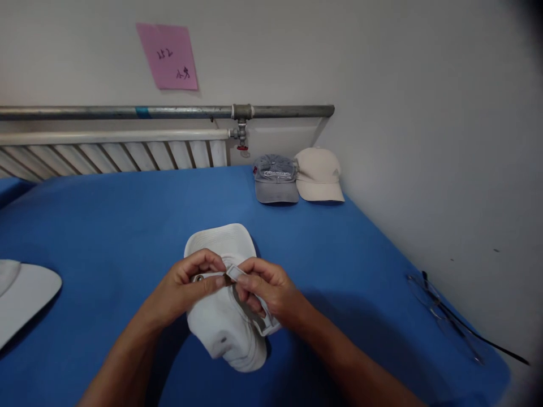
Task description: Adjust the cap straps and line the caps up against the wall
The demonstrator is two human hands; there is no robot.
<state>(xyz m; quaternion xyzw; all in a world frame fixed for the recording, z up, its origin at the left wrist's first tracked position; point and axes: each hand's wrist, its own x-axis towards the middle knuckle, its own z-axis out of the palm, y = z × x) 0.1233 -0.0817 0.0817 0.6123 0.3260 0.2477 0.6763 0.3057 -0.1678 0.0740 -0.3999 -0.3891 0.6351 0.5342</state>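
Observation:
A white baseball cap (224, 325) lies on the blue surface in front of me, its brim pointing away. My left hand (193, 282) pinches the cap's back edge near a metal eyelet, thumb and forefinger closed on the fabric. Between my right thumb and fingers is the end of the cap's white strap (234, 273), which meets a small brown piece at my left fingertips. My right hand (265, 285) has its other fingers curled under, with more of the strap hanging below them. The fingertips partly hide where strap and edge meet.
At the back stand a grey-blue cap (275, 178) and a beige cap (319, 174), side by side. Part of another white cap (27, 297) shows at the left edge. Eyeglasses (449, 316) lie at the right by the wall. Behind are a radiator (127, 155) and a metal pipe (186, 112).

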